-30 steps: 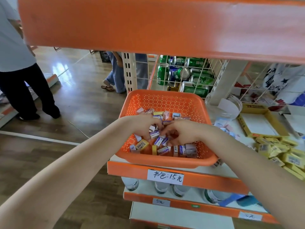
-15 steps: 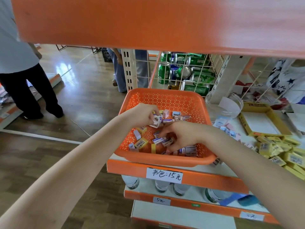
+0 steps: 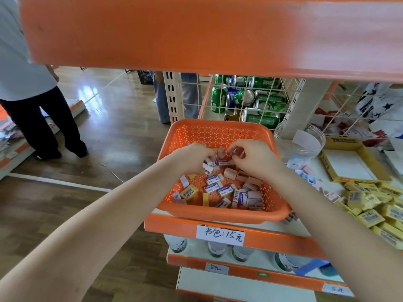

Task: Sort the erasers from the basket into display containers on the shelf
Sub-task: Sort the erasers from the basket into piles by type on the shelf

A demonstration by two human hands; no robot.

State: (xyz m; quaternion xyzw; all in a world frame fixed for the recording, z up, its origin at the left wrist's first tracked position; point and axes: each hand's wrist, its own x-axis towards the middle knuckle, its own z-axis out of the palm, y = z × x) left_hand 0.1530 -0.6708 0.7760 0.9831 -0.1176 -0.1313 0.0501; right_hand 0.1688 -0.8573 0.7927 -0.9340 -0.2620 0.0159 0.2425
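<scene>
Two hands down inside basket (image 3: 220,214), far half, over the loose erasers (image 3: 224,190). Grip of left hand (image 3: 192,158): fingers curled round a small bunch of white erasers (image 3: 208,166), knuckles up. Just beside it, right hand (image 3: 253,158), fingertips pinching a seemingly pink eraser (image 3: 237,152). Grip partly hidden by knuckles, so cannot tell how many held. Dozens more loose on basket floor, mostly near and right: blue-banded white, pink, a few yellow.

Basket at near-left end of shelf (image 3: 170,224). Rightward on same shelf:
- clear tub (image 3: 283,147), far
- open box (image 3: 327,166), right of tub
- loose pink and blue pieces (image 3: 305,173), between basket and box
- yellow heap (image 3: 368,216), near-right

Judged step: picking and gathering by kind, mid-task. Basket far from emptied, box bare inside, tub apparently holding only a paper slip.

Next move, as a guess: lift both handfuls clear of basket rim, carry right, drop each kind in its own container. Needs for that:
- tight hold on the small blocks through the lift
- clearance under the low upper shelf (image 3: 196,33)
- colour matched to container before release

Likely risk: loose blocks slipping from the left bunch, back into basket or off the shelf edge to the floor.
</scene>
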